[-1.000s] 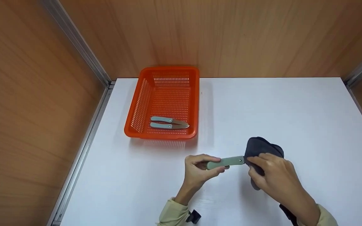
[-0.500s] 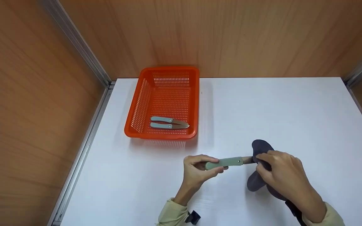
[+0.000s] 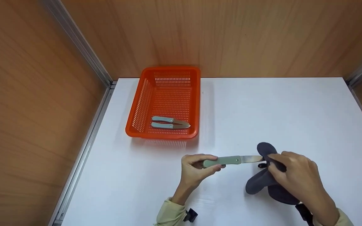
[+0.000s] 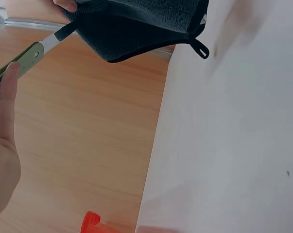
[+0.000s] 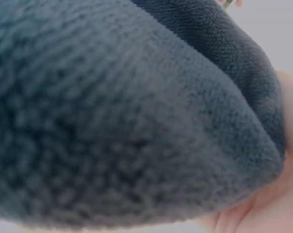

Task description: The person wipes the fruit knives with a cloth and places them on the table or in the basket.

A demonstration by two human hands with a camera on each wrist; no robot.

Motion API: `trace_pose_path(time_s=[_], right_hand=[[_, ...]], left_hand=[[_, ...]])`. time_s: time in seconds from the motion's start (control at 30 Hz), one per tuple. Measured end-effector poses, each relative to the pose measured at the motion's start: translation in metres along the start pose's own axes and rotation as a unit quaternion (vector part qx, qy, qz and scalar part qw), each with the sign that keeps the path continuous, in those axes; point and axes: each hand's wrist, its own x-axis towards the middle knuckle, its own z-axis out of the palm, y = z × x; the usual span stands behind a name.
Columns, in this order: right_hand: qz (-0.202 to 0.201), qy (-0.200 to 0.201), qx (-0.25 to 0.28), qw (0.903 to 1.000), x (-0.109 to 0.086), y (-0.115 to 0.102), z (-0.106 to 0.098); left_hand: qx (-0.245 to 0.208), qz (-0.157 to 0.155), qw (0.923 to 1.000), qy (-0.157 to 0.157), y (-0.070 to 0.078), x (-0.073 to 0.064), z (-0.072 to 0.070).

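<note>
My left hand [image 3: 195,171] grips a knife by its green handle [image 3: 223,161], its blade [image 3: 250,159] pointing right above the table. On the right, my right hand [image 3: 297,171] pinches a dark grey cloth [image 3: 258,182] at the blade's tip. The left wrist view shows the cloth [image 4: 136,29] with a hanging loop at one corner, covering the tip of the blade. Folds of the cloth [image 5: 136,121] fill most of the right wrist view and hide the right fingers there.
An orange plastic basket [image 3: 196,103] stands at the back left of the white table [image 3: 278,110]. Inside it two folding-style knives [image 3: 165,122] with light blue-green handles lie side by side. Wooden panels [image 3: 218,37] enclose the table at the back and sides.
The right hand has slid the cloth to the right along the blade, baring the metal from the handle almost to the tip. My left hand has shifted slightly left.
</note>
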Motion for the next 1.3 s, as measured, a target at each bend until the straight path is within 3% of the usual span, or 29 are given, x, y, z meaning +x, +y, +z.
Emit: trace_pose_path(time_s=[0.2,0.57,0.73,1.0,1.13,1.3], right_hand=[[-0.003,0.043,0.007,0.9991,-0.002,0.005,-0.009],[-0.051,0.128,0.037,0.9897,0.002,-0.009,-0.023],[-0.077,0.13,0.042,0.9876,0.007,-0.02,-0.021],[-0.116,0.121,0.052,0.9845,0.012,-0.032,-0.009],[-0.128,0.101,0.051,0.9854,0.012,-0.036,0.0],[-0.132,0.064,0.037,0.9885,0.012,-0.041,0.012]], left_hand=[[0.033,0.006,0.9994,0.0,-0.002,-0.001,-0.003],[0.046,-0.007,0.9989,-0.002,-0.007,-0.002,-0.002],[0.061,-0.008,0.9981,0.002,-0.003,0.0,0.002],[0.084,0.004,0.9964,0.004,0.016,0.009,0.012],[0.086,0.011,0.9962,0.008,0.016,0.01,0.013],[0.088,0.021,0.9957,0.016,0.0,0.006,0.01]])
